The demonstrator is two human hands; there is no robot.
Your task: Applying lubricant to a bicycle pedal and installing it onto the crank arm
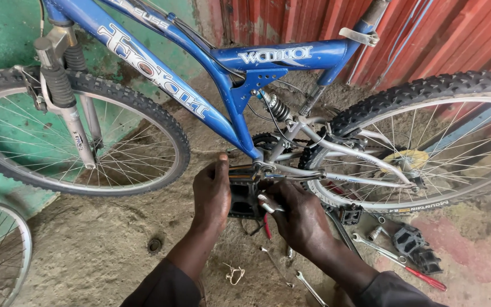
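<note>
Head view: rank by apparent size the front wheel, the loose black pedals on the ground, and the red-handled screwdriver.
1. Front wheel, far the largest.
2. Red-handled screwdriver and loose black pedals: they look close in size; the screwdriver is longer but thin, so I won't rank them.

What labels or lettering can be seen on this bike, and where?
Down tube decal: long white outlined lettering on the blue frame, slanting.
Top tube decal: shorter white lettering on blue.
Fork sticker: small dark mark on the silver leg.
Rear tyre sidewall: small pale lettering on black rubber.
</note>
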